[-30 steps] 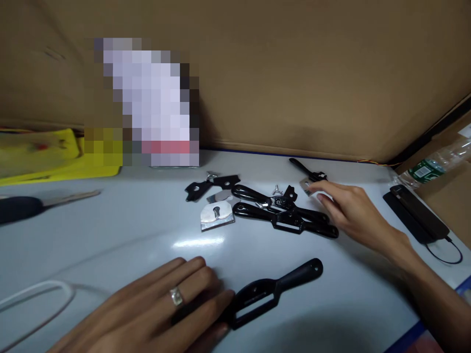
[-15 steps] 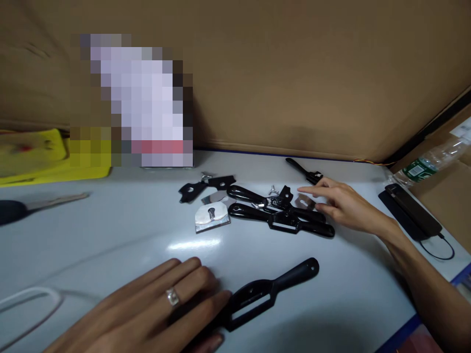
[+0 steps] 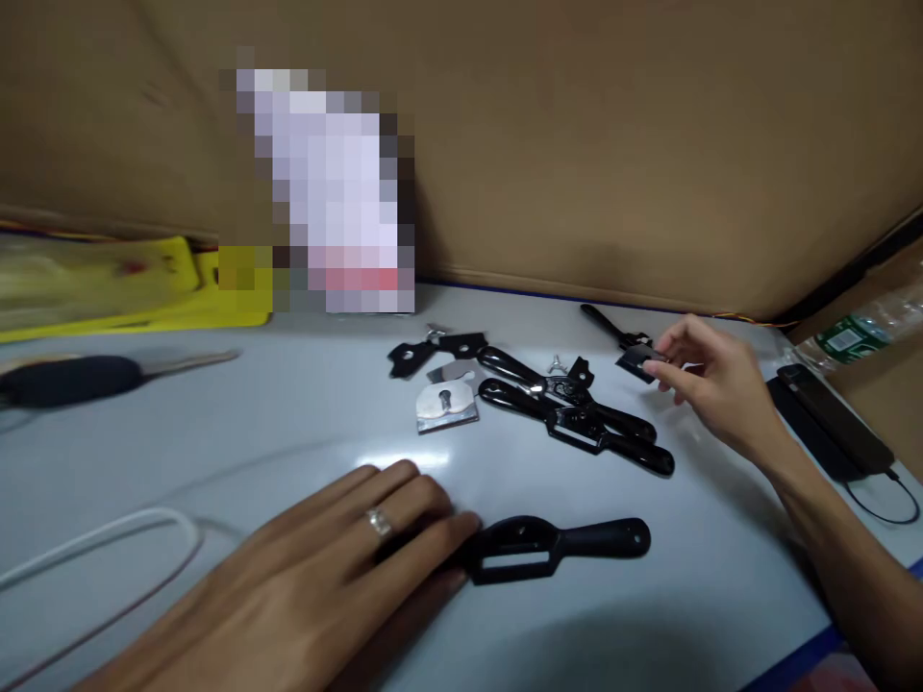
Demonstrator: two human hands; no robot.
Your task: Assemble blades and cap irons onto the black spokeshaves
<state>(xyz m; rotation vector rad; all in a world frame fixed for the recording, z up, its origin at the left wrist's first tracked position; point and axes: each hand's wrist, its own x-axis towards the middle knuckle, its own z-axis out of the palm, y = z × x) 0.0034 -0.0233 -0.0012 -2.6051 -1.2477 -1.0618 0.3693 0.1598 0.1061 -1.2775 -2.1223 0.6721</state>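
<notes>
My left hand point(image 3: 361, 567), a ring on one finger, is closed around one handle of a black spokeshave body point(image 3: 515, 569). The slotted middle and far handle point right. Between the thumb and fingers of my right hand point(image 3: 710, 370) is a flat spokeshave blade point(image 3: 636, 362), raised in front of another black spokeshave point(image 3: 604, 325). Left of that hand, two glossy black spokeshaves point(image 3: 577, 428) lie overlapped. Beside them are a stack of silver blades point(image 3: 445, 406), several black cap plates point(image 3: 411, 357) and a small wing screw point(image 3: 556, 363).
A dark-handled tool point(image 3: 79, 380) and a white cable point(image 3: 165, 514) lie at the left. Yellow packaging point(image 3: 223, 312) and a blurred-out object point(image 3: 346, 192) stand by the cardboard wall point(image 3: 612, 144). A black device with a cable point(image 3: 833, 423) and a plastic bottle point(image 3: 858, 338) are at the right.
My right hand has picked up the loose blade near the pile and lifted it. My left hand keeps its hold while the spokeshave body has turned more level. The view has shifted.
</notes>
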